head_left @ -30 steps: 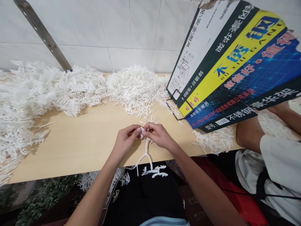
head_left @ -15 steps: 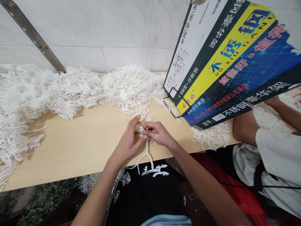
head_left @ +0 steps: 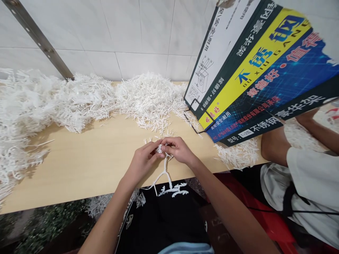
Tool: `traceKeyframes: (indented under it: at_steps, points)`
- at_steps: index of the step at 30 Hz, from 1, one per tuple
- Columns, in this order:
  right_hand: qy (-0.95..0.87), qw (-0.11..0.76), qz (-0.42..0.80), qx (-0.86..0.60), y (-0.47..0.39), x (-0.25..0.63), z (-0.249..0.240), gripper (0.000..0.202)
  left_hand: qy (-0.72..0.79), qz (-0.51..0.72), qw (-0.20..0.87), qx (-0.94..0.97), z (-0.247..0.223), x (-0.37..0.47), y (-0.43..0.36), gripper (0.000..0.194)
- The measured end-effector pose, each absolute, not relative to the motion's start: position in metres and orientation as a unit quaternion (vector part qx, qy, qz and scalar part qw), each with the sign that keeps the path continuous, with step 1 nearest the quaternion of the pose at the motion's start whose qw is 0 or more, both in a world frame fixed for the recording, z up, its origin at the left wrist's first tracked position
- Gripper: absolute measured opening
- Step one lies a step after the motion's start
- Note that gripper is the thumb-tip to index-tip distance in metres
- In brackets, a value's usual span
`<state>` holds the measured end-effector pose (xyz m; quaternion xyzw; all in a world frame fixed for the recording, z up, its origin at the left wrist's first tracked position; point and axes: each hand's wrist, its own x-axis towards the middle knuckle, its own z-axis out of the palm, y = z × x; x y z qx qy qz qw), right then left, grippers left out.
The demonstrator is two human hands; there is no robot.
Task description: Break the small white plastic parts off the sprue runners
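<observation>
Two grips meet: we find left hand (head_left: 141,158) and right hand (head_left: 178,151) pinching a white, branching, plastic-looking stem (head_left: 165,165) by its far end, long axis running near, right closer.

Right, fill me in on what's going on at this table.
A person is working with both hands: the left hand and right hand meet above the table, fingers closed on small white sprigs. A white branched stem runs down below them. White heaps lie along the wall, and printed cardboard stands at the right.
</observation>
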<state>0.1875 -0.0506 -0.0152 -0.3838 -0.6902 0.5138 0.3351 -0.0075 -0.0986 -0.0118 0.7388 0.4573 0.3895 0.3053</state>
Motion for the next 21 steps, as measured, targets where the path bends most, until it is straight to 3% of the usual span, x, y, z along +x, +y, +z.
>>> traceKeyframes:
  at_steps: [11, 14, 21]
  points:
    - [-0.748, 0.326, 0.436, -0.380, -0.052, 0.188, -0.010, 0.013, 0.480, 0.410, 0.508, 0.586, -0.007, -0.007, -0.096, 0.043]
    - [-0.753, 0.328, 0.427, -0.378, -0.053, 0.188, -0.009, 0.015, 0.503, 0.382, 0.439, 0.639, -0.008, -0.006, -0.097, 0.029]
    - [-0.769, 0.302, 0.435, -0.358, -0.052, 0.193, -0.008, 0.017, 0.476, 0.335, 0.239, 0.777, -0.010, -0.008, -0.106, 0.032]
